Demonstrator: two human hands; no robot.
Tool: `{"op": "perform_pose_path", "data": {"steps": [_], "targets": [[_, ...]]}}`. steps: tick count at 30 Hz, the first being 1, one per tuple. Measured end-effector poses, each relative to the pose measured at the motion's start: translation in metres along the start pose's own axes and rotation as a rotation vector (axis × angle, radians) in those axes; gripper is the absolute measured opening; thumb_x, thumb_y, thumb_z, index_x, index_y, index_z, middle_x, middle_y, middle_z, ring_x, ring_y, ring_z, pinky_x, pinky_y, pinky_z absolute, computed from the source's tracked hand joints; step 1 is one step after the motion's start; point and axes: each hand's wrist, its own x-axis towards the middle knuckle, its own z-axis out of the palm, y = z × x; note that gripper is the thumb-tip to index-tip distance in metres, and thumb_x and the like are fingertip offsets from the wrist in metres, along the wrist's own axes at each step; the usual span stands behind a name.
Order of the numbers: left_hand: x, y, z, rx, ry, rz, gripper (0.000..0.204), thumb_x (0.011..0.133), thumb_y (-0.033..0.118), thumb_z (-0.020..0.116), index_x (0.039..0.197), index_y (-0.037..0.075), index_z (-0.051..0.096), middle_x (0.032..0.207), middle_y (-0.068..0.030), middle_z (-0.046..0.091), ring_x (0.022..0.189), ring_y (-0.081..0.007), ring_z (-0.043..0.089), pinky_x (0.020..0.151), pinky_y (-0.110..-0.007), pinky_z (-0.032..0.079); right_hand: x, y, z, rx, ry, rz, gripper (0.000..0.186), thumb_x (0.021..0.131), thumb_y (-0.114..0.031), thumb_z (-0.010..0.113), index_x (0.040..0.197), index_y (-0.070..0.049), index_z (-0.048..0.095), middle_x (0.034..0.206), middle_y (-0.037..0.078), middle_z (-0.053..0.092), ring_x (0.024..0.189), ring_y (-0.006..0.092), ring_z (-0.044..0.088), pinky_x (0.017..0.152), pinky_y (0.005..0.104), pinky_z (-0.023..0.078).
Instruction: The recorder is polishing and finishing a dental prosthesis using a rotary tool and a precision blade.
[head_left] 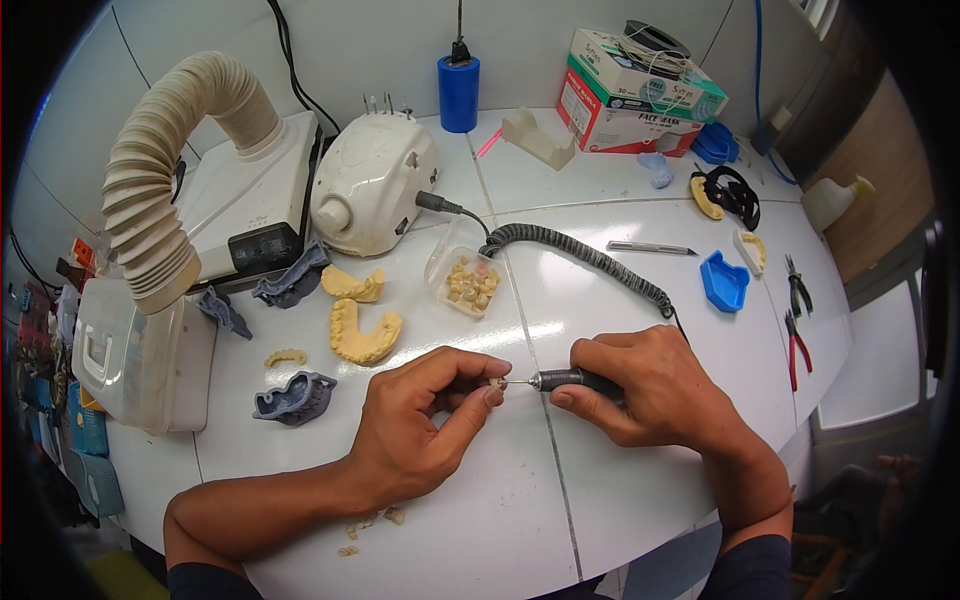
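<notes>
My left hand (412,415) is closed, pinching a small cream tooth-shaped piece (497,383) between thumb and fingertips. My right hand (655,388) wraps round a black rotary handpiece (570,380), whose thin metal bur (518,381) points left and meets the piece, as far as I can see. A coiled black cord (590,255) links the handpiece side to the white control unit (372,185). Beyond my hands sits a small clear box (466,285) full of similar tooth-shaped pieces. Yellowish dental models (362,335) and a grey dental mould (295,398) lie to the left of my left hand.
A ribbed suction hose (150,190) arches over the left side, above a lidded plastic case (140,350). On the right lie a craft knife (650,248), a blue tray (724,282) and red-handled pliers (798,350). Cream fragments (375,522) lie near my left forearm. Mask boxes (640,95) stand at the back.
</notes>
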Motion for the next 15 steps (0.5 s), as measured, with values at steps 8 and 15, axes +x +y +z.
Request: {"op": "perform_pose_path", "data": {"steps": [8, 15], "targets": [[0.0002, -0.0004, 0.0017, -0.039, 0.025, 0.001, 0.020, 0.105, 0.001, 0.070, 0.124, -0.006, 0.072, 0.108, -0.0140, 0.077, 0.098, -0.0145, 0.075, 0.086, -0.029, 0.064, -0.0001, -0.0013, -0.0003, -0.006, -0.007, 0.008, 0.039, 0.099, -0.039, 0.079, 0.082, -0.006, 0.068, 0.065, 0.012, 0.064, 0.055, 0.0330, 0.062, 0.055, 0.0429, 0.045], [0.0005, -0.0006, 0.0022, -0.032, 0.035, -0.003, 0.019, 0.104, 0.001, 0.071, 0.121, -0.005, 0.072, 0.108, -0.0137, 0.077, 0.099, -0.0144, 0.075, 0.086, -0.029, 0.064, -0.0001, -0.0013, -0.0007, -0.015, -0.001, 0.001, 0.039, 0.099, -0.039, 0.079, 0.082, -0.006, 0.069, 0.064, 0.012, 0.063, 0.055, 0.0325, 0.062, 0.054, 0.0426, 0.045]]}}
